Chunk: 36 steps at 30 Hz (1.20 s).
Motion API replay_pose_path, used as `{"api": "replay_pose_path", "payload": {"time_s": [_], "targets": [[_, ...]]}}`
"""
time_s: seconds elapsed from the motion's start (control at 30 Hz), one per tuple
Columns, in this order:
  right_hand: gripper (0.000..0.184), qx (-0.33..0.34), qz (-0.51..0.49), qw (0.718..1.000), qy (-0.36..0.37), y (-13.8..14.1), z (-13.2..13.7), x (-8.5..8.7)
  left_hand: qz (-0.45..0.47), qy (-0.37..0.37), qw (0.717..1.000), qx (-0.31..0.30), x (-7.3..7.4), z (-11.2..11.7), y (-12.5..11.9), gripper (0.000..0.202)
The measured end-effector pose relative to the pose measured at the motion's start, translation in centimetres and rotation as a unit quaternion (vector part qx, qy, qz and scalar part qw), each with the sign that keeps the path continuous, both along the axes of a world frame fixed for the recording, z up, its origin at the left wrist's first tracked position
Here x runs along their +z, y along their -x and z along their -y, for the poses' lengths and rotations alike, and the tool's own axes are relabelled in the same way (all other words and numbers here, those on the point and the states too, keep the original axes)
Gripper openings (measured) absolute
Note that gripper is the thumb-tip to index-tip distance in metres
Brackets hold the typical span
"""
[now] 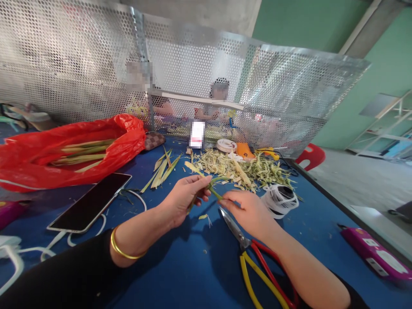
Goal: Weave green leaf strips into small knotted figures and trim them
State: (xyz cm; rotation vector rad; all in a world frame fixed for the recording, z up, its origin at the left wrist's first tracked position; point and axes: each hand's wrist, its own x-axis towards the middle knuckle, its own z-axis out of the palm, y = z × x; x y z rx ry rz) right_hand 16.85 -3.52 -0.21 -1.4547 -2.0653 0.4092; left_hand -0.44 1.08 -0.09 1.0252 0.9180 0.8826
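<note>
Hands [186, 196] [247, 211] just apart, green strip [216, 193] pinched between

A perforated screen [193, 51] is edging the blue table [186, 274]; a green wall [296, 25] (partly hidden) is rising above grey floor [344, 180].

In the left of the frame you can see a dark-screened device [92, 202] and a white cable [19, 262]; across the upper part, a perforated metal partition [196, 51]; at the right, a red chair [312, 154].
</note>
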Motion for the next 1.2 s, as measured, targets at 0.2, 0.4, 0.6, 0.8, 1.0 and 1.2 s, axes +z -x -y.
{"api": "replay_pose_path", "payload": {"time_s": [0.2, 0.4, 0.6, 0.8, 1.0, 1.2], "targets": [[0.022, -0.031, -0.327, 0.935, 0.131, 0.2, -0.4, -0.3, -0.067, -0.027, 0.995, -0.07, -0.4, 0.8, -0.4, 0.028], [0.023, -0.037, -0.436, 0.889, 0.132, 0.9, -0.1, -0.8, -0.107, -0.019, 0.984, -0.143, -0.4, 1.5, -0.7, 0.038], [0.029, -0.086, -0.44, 0.891, 0.075, 1.1, -0.2, -1.1, -0.121, -0.014, 0.974, -0.19, -0.2, 1.6, -0.7, 0.025], [0.03, -0.104, -0.447, 0.888, 0.038, 1.1, -0.4, -1.4, -0.11, 0.001, 0.974, -0.197, 0.1, 1.6, -0.6, 0.025], [0.028, -0.087, -0.44, 0.891, 0.063, 1.2, -0.4, -1.3, -0.075, 0.014, 0.979, -0.188, -0.2, 2.0, -0.8, 0.035], [0.028, -0.1, -0.48, 0.87, 0.056, 1.4, -0.4, -1.5, -0.089, 0.006, 0.979, -0.182, -0.2, 2.1, -1.0, 0.02]]}}
